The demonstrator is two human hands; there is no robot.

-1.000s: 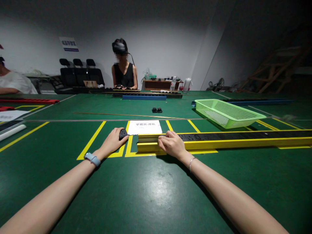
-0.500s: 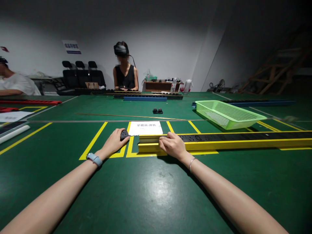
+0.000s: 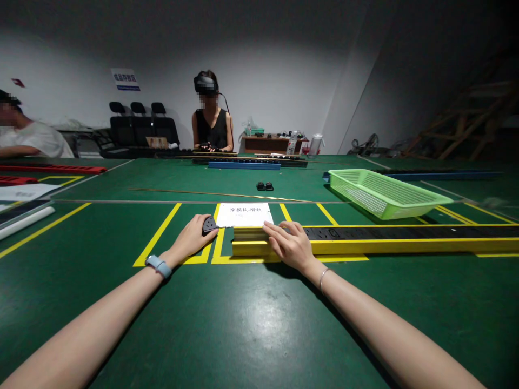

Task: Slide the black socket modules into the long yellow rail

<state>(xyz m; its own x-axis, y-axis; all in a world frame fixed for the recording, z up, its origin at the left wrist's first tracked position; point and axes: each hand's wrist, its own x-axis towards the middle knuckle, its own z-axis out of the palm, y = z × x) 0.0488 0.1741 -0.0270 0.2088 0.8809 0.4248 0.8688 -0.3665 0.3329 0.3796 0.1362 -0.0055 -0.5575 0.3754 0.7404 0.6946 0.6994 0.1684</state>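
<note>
My left hand (image 3: 193,233) is closed around a black socket module (image 3: 209,225), just left of the rail's near end. The module's slotted face points up. A long yellow rail (image 3: 405,247) lies across the table to the right, with black socket modules (image 3: 322,233) sitting in its channel. My right hand (image 3: 292,246) rests over the rail's left part, its fingers stretched out and apart, touching the rail. Part of the channel under that hand is hidden. Behind the rail's left end lies a white paper label (image 3: 245,215) with printed characters.
A light green basket (image 3: 385,210) stands behind the rail at right. Two small black parts (image 3: 265,186) and a thin rod (image 3: 219,194) lie mid-table. Across the table a person (image 3: 211,127) in a headset works by a blue rail (image 3: 244,165); another person (image 3: 40,135) sits at far left.
My right hand's fingers have uncurled and spread out over the rail. My left hand still holds the socket module in about the same place. The view has shifted slightly.
</note>
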